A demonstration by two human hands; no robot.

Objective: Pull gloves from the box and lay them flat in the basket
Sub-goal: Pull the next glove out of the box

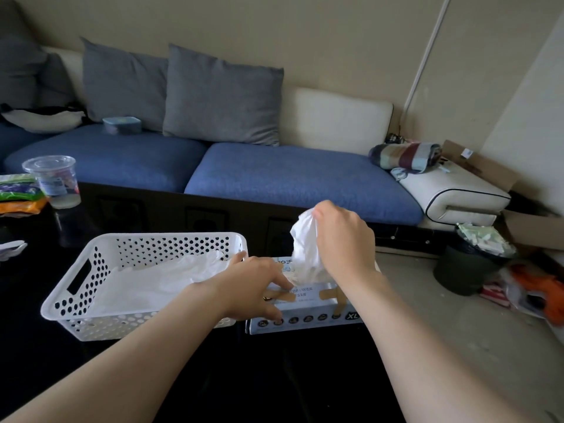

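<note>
A pale blue glove box [308, 315] lies on the dark table, just right of a white perforated basket [91, 270]. Inside the basket white gloves [152, 282] lie flat. My right hand [341, 236] pinches a crumpled white glove [302, 242] and holds it above the box, the glove's lower end still at the box opening. My left hand [253, 285] presses down on the box top with spread fingers, its wrist over the basket's right rim.
A clear plastic cup [55, 181] and snack packets [18, 193] stand at the table's far left. Behind the table runs a blue sofa [274, 175] with grey cushions. A dark waste bin [470, 261] and clutter sit on the floor at right.
</note>
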